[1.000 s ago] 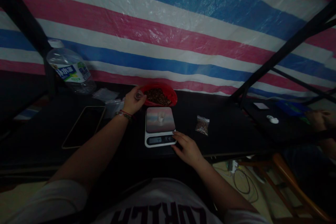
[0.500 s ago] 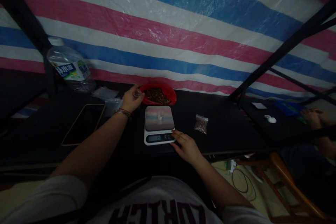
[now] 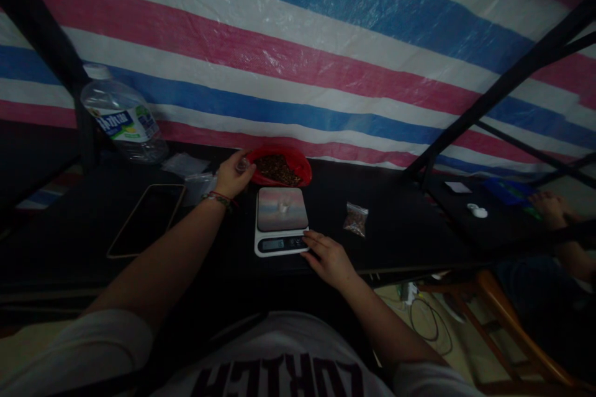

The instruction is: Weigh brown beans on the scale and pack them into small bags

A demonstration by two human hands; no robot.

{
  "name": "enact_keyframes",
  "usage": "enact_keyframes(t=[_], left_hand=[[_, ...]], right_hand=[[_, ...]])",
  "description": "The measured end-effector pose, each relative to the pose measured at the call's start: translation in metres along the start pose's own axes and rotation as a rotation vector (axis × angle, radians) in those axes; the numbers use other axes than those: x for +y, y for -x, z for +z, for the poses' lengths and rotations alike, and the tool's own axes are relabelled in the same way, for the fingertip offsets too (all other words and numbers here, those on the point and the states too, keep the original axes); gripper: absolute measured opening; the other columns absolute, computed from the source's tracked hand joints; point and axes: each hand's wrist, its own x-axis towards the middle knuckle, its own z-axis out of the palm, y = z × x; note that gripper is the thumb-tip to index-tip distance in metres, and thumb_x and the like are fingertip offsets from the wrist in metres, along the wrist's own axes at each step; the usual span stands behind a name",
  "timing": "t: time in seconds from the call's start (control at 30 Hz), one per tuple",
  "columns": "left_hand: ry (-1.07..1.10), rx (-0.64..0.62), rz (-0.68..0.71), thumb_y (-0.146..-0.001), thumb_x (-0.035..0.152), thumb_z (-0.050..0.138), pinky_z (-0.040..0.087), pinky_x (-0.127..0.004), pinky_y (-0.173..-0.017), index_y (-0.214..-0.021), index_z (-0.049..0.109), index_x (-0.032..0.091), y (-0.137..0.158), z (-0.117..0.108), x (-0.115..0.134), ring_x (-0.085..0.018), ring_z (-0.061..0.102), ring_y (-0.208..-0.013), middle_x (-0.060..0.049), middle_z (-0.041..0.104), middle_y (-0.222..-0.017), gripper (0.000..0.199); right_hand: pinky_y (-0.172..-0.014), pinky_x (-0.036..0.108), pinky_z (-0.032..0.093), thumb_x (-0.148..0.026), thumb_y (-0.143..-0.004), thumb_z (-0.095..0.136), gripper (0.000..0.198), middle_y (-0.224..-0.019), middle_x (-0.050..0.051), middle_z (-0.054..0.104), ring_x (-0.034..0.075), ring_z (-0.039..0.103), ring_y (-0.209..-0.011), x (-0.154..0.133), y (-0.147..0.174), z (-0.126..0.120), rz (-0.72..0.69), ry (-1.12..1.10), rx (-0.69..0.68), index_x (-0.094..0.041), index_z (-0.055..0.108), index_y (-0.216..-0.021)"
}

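A white kitchen scale with a lit display lies on the black table. A small clear cup stands on its metal plate. My right hand is at the scale's front right corner, fingertips on top beside the display and thumb by the front edge. Up and to the left, my left hand is closed around a small clear round container; its contents cannot be made out. That hand is against the left rim of a red bowl with brown dried bits.
A small zip bag of brown bits lies right of the scale. On the left are a phone, clear plastic bags and a large plastic bottle. Black metal bars frame the table. Another person's hand is far right.
The digits on the scale's display look different, though I cannot read them. Both hands stay where they were; the view has shifted slightly.
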Motion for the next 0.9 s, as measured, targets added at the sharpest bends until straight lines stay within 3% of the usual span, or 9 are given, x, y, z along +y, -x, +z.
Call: enact_keyframes(t=[0.23,0.67,0.8,0.9], left_hand=[[-0.027,0.001,-0.004,-0.080,0.044,0.054,0.051,-0.033,-0.090,-0.126,0.059,0.018,-0.001,-0.001,0.000,-0.022,0.064,-0.101,-0.007,0.068,-0.110,0.053],[0.034,-0.003,-0.047,-0.077,0.043,0.058,0.053,-0.033,-0.082,-0.131,0.052,0.014,0.000,0.004,0.004,-0.020,0.066,-0.084,-0.006,0.068,-0.093,0.061],[0.009,0.055,-0.115,-0.076,0.041,0.059,0.052,-0.035,-0.088,-0.132,0.051,0.015,-0.002,0.006,0.003,-0.021,0.066,-0.092,-0.008,0.068,-0.102,0.063],[-0.060,0.014,-0.149,-0.077,0.040,0.058,0.053,-0.034,-0.086,-0.136,0.049,0.016,-0.002,0.001,0.006,-0.022,0.067,-0.093,-0.008,0.069,-0.107,0.064]], right_hand=[[-0.096,0.041,0.055,-0.025,-0.089,0.060,0.035,-0.124,0.012,0.066,0.024,0.064,-0.113,0.000,0.000,0.002,0.007,-0.009,0.023,-0.022,0.064,-0.124],[-0.096,0.044,0.054,-0.026,-0.090,0.058,0.035,-0.122,0.011,0.066,0.024,0.062,-0.112,0.000,0.003,0.002,-0.020,-0.009,0.045,-0.022,0.062,-0.125],[-0.095,0.049,0.052,-0.027,-0.087,0.061,0.031,-0.110,0.009,0.068,0.027,0.061,-0.108,-0.008,-0.008,-0.019,-0.053,-0.004,0.115,-0.025,0.066,-0.117],[-0.090,0.046,0.052,-0.024,-0.089,0.056,0.030,-0.104,0.010,0.066,0.025,0.061,-0.102,-0.009,-0.044,-0.045,-0.063,-0.045,0.188,-0.025,0.066,-0.117]])
